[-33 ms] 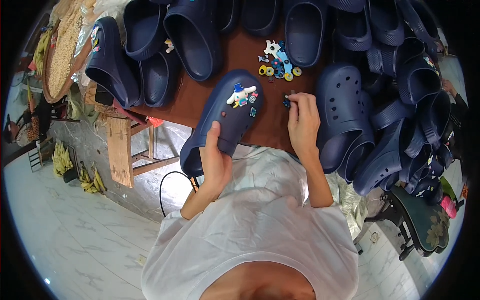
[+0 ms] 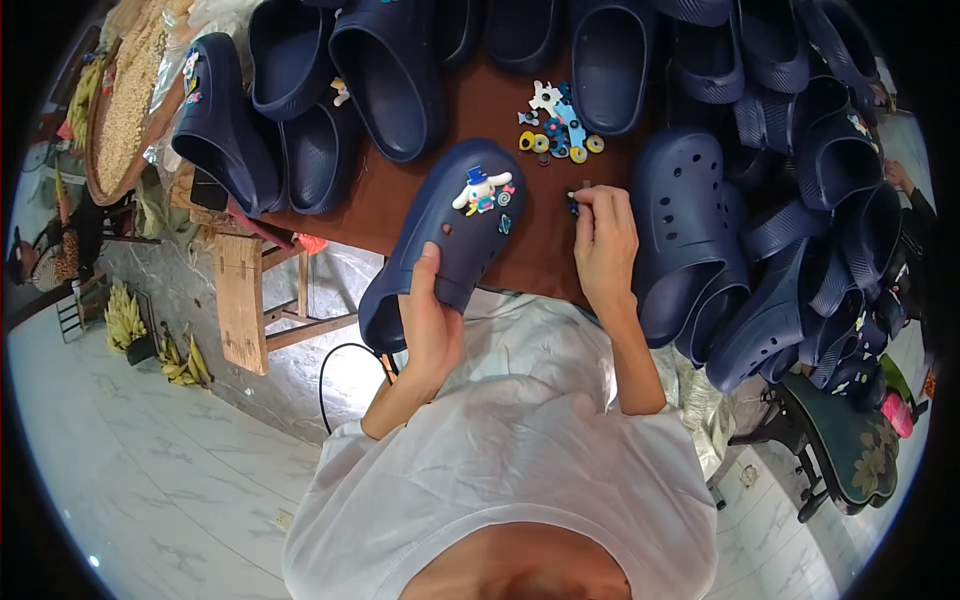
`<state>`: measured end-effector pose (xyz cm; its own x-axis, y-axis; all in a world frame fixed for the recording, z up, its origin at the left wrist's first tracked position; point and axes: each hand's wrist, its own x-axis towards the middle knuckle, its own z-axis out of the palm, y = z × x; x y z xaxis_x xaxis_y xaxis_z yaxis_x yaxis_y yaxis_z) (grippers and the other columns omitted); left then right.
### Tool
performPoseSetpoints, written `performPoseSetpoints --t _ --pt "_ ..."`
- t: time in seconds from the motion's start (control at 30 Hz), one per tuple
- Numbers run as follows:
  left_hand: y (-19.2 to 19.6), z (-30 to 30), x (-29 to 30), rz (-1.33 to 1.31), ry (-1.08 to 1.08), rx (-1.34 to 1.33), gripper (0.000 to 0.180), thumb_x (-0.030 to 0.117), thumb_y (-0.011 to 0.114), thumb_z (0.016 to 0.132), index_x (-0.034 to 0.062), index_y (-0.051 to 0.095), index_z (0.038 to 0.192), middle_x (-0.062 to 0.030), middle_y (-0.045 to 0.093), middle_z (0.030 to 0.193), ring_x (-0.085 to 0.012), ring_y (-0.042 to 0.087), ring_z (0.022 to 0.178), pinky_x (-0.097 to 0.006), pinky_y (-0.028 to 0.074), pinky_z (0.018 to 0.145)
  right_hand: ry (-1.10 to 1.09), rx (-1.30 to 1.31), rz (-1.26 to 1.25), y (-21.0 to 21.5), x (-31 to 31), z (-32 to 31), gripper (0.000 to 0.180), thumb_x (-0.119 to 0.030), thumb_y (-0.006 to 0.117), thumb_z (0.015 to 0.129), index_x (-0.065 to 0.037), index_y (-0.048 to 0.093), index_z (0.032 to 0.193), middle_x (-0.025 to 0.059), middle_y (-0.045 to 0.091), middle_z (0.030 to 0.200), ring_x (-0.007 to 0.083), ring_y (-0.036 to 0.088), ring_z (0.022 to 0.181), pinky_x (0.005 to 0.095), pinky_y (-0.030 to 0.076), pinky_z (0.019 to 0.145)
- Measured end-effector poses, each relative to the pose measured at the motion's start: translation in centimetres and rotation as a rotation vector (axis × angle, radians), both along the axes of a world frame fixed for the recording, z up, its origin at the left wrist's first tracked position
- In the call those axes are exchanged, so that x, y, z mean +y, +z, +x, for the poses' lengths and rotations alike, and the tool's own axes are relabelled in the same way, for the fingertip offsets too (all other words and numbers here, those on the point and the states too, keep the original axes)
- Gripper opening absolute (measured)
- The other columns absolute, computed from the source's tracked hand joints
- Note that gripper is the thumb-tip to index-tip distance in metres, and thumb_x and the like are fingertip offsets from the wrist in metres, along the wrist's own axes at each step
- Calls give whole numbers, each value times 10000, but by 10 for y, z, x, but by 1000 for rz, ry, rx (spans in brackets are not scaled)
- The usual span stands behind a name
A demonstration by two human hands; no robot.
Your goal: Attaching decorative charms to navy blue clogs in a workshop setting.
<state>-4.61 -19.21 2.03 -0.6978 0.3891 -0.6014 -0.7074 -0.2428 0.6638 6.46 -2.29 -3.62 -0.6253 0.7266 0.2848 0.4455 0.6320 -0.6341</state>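
My left hand [image 2: 435, 318] grips a navy foam clog [image 2: 440, 245] near its heel opening, the thumb lying on top. On the clog's toe sit a white long-eared character charm [image 2: 482, 190] with a blue hat, a candy-like charm [image 2: 504, 198] and a small teal charm [image 2: 504, 225]. To its right, over the brown tabletop, my right hand [image 2: 607, 245] pinches a small dark-blue shoe charm [image 2: 573, 205], largely hidden by the fingertips. Beyond it lies a loose pile of shoe charms [image 2: 568, 128] in white, blue and yellow.
An undecorated navy clog [image 2: 680, 220] stands right of my right hand. Stacked clogs [image 2: 800, 250] fill the right side, and more clogs [image 2: 385, 85] line the far edge. A wooden stool [image 2: 240, 310] is at left; a dark padded seat [image 2: 845, 445] is at lower right.
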Motion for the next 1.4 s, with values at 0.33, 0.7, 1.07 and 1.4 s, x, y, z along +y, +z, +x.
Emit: performPoseSetpoints --t 0.33,0.7,1.07,1.4 --pt "-3 -2 -4 -8 12 16 481 285 574 976 -26 467 1326 -151 562 1314 -245 581 1194 -399 468 1021 -28 -128 116 13 10 -17 228 -10 613 862 -64 619 1083 126 575 1068 316 575 942 410 481 791" --pt "-3 0 -2 -8 13 8 491 283 595 961 -33 471 1316 -142 572 1300 -234 586 1186 -383 476 1012 -17 -227 224 -7 11 -64 551 -129 716 809 14 514 1301 201 480 1293 400 438 1174 499 342 962" --pt "-6 -2 1 9 1 -13 501 289 597 959 -36 465 1317 -150 558 1319 -238 584 1188 -385 483 1007 134 14 4 -9 33 -86 425 -33 539 919 74 460 1323 279 467 1348 452 440 1268 515 361 1063" --pt "-9 -5 -4 66 15 -62 467 229 606 953 8 435 1328 -118 534 1304 -216 559 1186 -362 486 992 22 -148 146 -33 47 -105 572 -152 594 916 96 391 1390 373 331 1440 502 320 1357 566 284 1095"
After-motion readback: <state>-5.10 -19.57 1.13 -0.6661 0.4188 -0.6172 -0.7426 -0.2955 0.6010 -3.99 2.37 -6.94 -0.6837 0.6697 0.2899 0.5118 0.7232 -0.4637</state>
